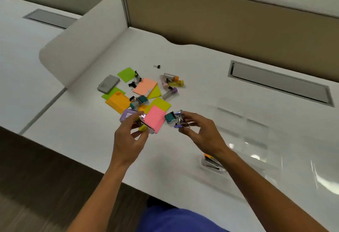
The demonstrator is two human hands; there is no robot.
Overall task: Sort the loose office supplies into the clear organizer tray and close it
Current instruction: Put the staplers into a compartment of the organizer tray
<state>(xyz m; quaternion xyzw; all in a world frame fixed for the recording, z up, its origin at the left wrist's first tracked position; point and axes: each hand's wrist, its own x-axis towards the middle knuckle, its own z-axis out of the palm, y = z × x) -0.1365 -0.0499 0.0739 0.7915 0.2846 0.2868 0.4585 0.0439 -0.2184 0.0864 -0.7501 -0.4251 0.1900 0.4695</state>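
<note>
A pile of loose supplies lies mid-desk: sticky-note pads in green (126, 74), salmon (145, 86), orange (117, 102) and pink (155, 118), black binder clips (135, 81), small capped tubes (172, 83) and a grey case (108, 83). My left hand (129, 138) is closed around a small shiny stapler-like item (144, 125) beside the pink pad. My right hand (200, 131) grips small teal and purple clips (174, 119). The clear organizer tray (256, 140) lies open at the right, blurred; a few items (212, 162) sit in its near corner.
A curved white divider (80, 37) stands left of the pile. A lone black clip (157, 66) lies behind it. A grey cable hatch (278, 83) is set into the desk at back right. A tan partition (220, 21) closes the far side. The desk edge runs under my forearms.
</note>
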